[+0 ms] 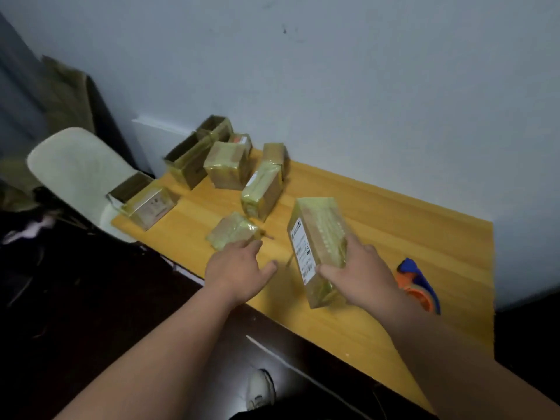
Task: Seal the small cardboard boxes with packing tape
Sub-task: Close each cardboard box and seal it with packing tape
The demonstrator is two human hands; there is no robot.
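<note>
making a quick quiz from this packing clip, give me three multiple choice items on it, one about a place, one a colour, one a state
1. Where does the blue and orange tape dispenser lie on the yellow wooden table?
A. by the person's right forearm
B. among the far boxes
C. on the chair

2. What colour is the label on the long tape-wrapped cardboard box?
A. red
B. white
C. green

3. What is the right hand doing?
A. resting flat
B. holding the dispenser
C. gripping the long box

Answers:
1 A, it lies just right of that forearm.
2 B, a white printed label runs along its side.
3 C, thumb and fingers wrap the box; the left hand is open.
</note>
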